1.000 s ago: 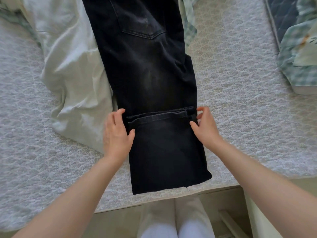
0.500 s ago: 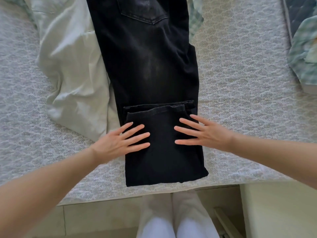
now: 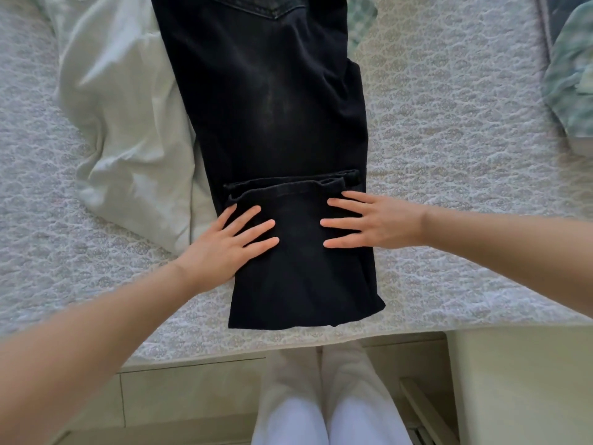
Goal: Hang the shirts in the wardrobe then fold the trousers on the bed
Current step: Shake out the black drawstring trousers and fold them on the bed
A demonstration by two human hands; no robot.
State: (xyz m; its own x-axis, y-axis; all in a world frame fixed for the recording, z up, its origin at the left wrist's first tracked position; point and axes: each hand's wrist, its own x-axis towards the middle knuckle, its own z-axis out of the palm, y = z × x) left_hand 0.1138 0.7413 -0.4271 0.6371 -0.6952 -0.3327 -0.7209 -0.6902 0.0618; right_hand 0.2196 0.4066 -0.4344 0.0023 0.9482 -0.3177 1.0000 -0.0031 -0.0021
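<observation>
Black trousers (image 3: 272, 101), hems folded up, at bed (image 3: 449, 155) near edge; left hand (image 3: 229, 244) and right hand (image 3: 369, 221) spread flat, pressing; fold possibly uneven, may slip apart on release.

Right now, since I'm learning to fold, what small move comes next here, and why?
Probably grip the folded end and turn it over again: left hand and right hand lie flat on it, and most of the trousers lie unfolded.

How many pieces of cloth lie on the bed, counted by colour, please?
Black: 1, trousers
Pale green: 1, crumpled cloth
Green check: 2, top patch, right-edge patch
Dark blue: 1, quilted piece, top right
Total: 5
</observation>
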